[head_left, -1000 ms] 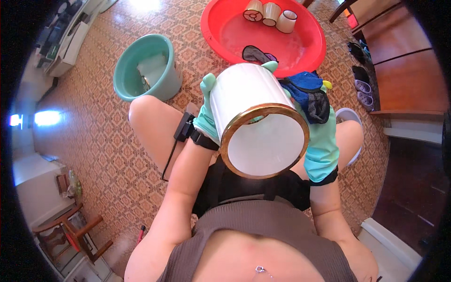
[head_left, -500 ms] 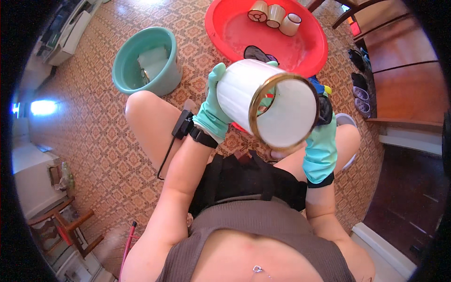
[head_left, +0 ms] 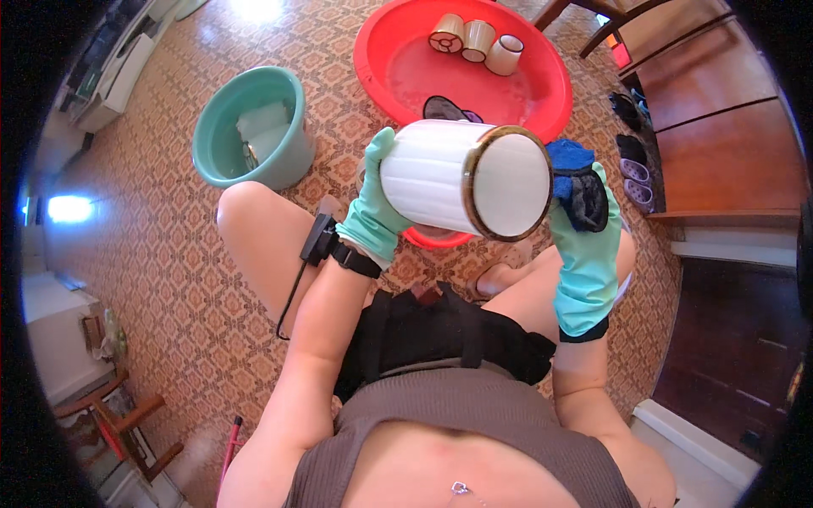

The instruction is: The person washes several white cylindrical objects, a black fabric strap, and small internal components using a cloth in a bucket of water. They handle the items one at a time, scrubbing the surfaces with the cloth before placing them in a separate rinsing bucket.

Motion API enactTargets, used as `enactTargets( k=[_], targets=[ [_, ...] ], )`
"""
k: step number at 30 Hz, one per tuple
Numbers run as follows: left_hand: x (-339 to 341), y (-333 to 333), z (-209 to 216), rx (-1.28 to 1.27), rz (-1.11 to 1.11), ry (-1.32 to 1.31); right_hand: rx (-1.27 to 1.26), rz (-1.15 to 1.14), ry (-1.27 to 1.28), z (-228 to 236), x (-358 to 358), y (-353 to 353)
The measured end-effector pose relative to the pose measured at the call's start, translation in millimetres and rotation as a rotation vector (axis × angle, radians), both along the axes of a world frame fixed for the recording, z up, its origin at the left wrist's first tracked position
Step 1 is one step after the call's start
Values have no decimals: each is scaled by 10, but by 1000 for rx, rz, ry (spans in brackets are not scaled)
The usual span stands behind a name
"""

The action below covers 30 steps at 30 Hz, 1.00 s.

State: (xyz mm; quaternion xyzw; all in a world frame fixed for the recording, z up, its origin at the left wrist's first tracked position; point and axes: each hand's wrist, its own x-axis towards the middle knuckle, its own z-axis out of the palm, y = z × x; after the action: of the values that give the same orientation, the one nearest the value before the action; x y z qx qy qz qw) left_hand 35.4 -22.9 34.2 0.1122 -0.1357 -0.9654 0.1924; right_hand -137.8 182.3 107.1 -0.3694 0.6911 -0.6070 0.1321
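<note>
A white pleated lampshade (head_left: 430, 169) with a gold-brown rim lies tilted on its side in the air above my lap. My left hand (head_left: 377, 199), in a mint-green rubber glove, grips it at its left end, thumb up along the side. My right hand (head_left: 589, 245), gloved alike, is beside the shade's rim and holds a blue and dark-grey cloth (head_left: 584, 182); most of its fingers are behind the cloth. Whether the cloth touches the rim I cannot tell.
A large red basin (head_left: 550, 93) ahead holds three small gold-rimmed lampshades (head_left: 478, 41), with a dark cloth-like piece (head_left: 445, 108) at its near side. Left of it stands a green tub (head_left: 292, 152) with whitish things inside. Clogs (head_left: 635, 182) lie by the wooden cabinet (head_left: 720, 161) at right.
The lampshade has turned so its open end faces more to the right and its inside shows less. My right hand with the cloth has moved off the rim to the right.
</note>
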Motion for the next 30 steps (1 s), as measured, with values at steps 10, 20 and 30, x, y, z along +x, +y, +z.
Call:
enactTargets(
  k=[10, 20, 30],
  targets=[
    [80, -5, 486, -918, 243, -198, -241, 142, -881, -406, -107, -153],
    [181, -203, 644, -915, 318, -487, -208, 365, -799, 50, 288, -621],
    [531, -984, 1035, -448, 631, -613, -264, 191, -278, 316, 442, -1392]
  ],
)
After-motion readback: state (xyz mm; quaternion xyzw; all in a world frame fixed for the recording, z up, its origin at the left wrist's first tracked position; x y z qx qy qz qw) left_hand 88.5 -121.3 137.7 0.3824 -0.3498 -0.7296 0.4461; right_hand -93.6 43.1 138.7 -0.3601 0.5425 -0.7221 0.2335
